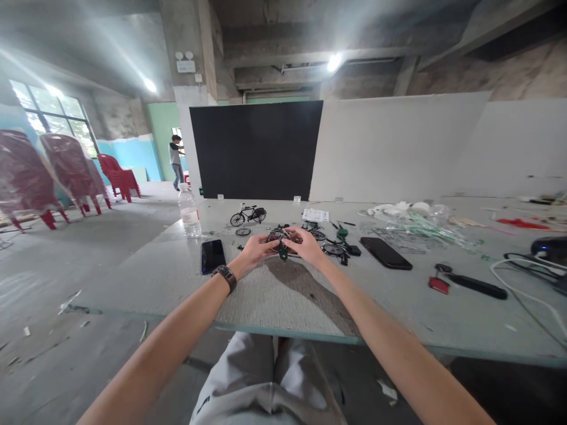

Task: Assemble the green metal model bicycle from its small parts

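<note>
Over the surface (177, 301), the left hand (254, 250) and right hand (306, 245) each had a grip pinching the dark wheeled piece (280, 241), which lay between them, neither nearer, its long axis unclear; beyond stood a model bicycle (248, 215).

From far off, I see a small, round, black wheel with thin spokes (275, 236), held up off the table (283, 298) between the left hand (253, 251) and right hand (307, 244). A little dark green piece (283, 254) sits below the thumbs.
</note>
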`<state>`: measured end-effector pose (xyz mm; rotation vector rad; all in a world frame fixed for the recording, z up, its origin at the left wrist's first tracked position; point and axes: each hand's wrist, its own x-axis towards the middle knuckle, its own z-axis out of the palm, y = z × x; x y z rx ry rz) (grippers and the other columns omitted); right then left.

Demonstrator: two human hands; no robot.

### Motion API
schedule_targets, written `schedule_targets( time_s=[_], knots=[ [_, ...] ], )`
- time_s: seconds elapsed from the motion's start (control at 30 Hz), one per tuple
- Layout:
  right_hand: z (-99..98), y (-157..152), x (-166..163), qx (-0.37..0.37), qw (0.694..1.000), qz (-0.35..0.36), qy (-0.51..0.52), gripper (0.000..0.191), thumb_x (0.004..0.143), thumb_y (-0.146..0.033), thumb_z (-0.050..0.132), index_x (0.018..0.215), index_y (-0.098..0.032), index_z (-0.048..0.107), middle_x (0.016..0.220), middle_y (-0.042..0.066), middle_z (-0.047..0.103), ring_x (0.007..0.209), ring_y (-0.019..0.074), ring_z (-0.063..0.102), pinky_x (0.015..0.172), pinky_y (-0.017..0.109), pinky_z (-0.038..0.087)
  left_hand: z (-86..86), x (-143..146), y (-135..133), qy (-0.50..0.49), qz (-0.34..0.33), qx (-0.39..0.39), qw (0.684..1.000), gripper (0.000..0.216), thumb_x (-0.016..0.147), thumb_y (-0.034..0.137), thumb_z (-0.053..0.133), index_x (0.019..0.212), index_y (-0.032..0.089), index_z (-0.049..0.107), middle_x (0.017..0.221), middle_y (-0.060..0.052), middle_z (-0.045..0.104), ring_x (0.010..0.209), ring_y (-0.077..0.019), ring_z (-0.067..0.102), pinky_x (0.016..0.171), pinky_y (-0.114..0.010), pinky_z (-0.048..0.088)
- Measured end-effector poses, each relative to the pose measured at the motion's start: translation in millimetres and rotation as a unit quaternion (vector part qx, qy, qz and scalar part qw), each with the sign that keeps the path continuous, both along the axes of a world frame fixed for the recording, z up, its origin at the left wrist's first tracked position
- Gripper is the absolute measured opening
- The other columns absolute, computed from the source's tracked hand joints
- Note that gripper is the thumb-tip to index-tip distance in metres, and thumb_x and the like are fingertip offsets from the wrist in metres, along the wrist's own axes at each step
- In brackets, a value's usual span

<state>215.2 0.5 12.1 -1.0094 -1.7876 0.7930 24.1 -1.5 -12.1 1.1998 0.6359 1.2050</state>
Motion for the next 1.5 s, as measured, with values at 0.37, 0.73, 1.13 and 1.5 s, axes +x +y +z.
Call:
schedule_targets(
  time_s=[0.37, 0.73, 1.13, 1.5],
  knots=[
    [-2.5, 4, 1, 0.024, 0.999, 0.003, 0.025, 0.031, 0.084, -0.041, 0.069, 0.107, -0.02, 0.069, 0.102, 0.011, 0.072, 0.082, 0.023, 0.07, 0.066, 0.039, 0.064, 1.4, 0, -1, 0.0, 0.012, 0.015, 1.0, 0.043, 0.065, 0.035, 0.09, 0.095, 0.007, 0.076, 0.098, -0.014, 0.075, 0.087, -0.0213, 0.07, 0.09, -0.04, 0.055],
    [2.5, 0, -1, 0.015, 0.999, -0.007, 0.033, 0.032, 0.081, -0.048, 0.069, 0.099, -0.021, 0.066, 0.096, 0.01, 0.069, 0.081, 0.0238, 0.068, 0.058, 0.035, 0.062, 2.6, 0, -2, 0.003, -0.003, 0.043, 0.999, 0.04, 0.069, 0.035, 0.087, 0.097, 0.009, 0.076, 0.1, -0.013, 0.075, 0.088, -0.0221, 0.07, 0.09, -0.042, 0.054],
    [7.1, -6, -3, 0.019, 0.999, -0.018, 0.043, 0.035, 0.079, -0.05, 0.07, 0.096, -0.02, 0.065, 0.086, 0.007, 0.067, 0.073, 0.0205, 0.065, 0.054, 0.03, 0.056, 0.2, 2, 1, 0.014, 0.011, 0.06, 0.998, 0.04, 0.068, 0.034, 0.087, 0.098, 0.01, 0.076, 0.098, -0.012, 0.076, 0.086, -0.02, 0.07, 0.088, -0.039, 0.054],
    [3.3, -3, -2, 0.032, 0.999, -0.025, 0.017, 0.033, 0.085, -0.047, 0.063, 0.106, -0.021, 0.066, 0.105, 0.011, 0.07, 0.087, 0.0241, 0.069, 0.065, 0.034, 0.06, 0.4, 1, 0, 0.058, 0.05, 0.099, 0.992, 0.039, 0.073, 0.039, 0.083, 0.1, 0.01, 0.075, 0.1, -0.013, 0.075, 0.088, -0.0217, 0.07, 0.087, -0.039, 0.055]
  ],
)
